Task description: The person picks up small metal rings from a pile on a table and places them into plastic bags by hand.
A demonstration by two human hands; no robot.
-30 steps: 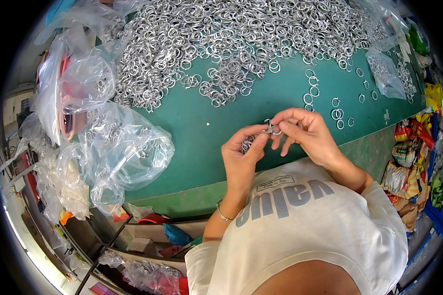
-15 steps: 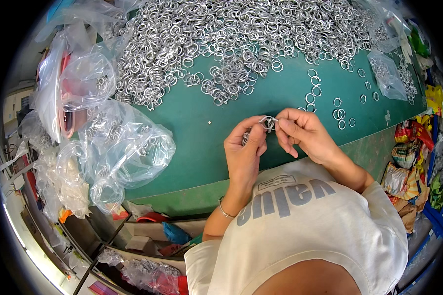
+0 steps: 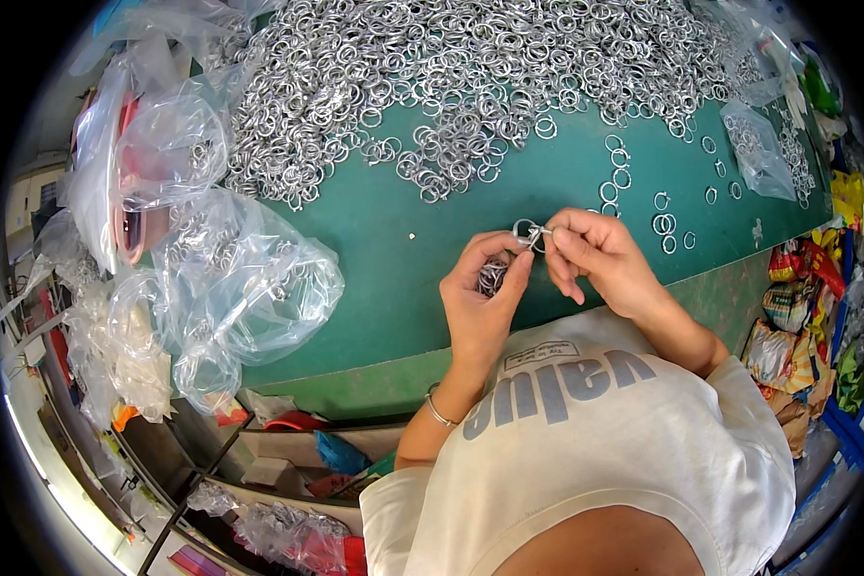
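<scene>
My left hand (image 3: 485, 293) is closed around a small bunch of silver metal rings (image 3: 492, 276) lying in its palm. Between its thumb and index fingertips it also pinches a metal ring (image 3: 528, 230) that stands up above the fingers. My right hand (image 3: 595, 250) grips the right side of that same ring with thumb and forefinger, its other fingers curled below. Both hands are raised over the near edge of the green table (image 3: 394, 317). Fine detail of the ring's joint is too small to make out.
A large heap of metal rings (image 3: 432, 67) covers the table's far side. Several loose rings (image 3: 664, 224) lie right of my hands. Clear plastic bags (image 3: 245, 288) with rings sit at left, another bag (image 3: 758, 144) at far right. Colourful packages (image 3: 787, 355) stand beyond the right edge.
My left fingers have opened slightly, so the bunch of rings in the palm shows more. The ring at the fingertips has turned, and my right hand has shifted slightly right.
</scene>
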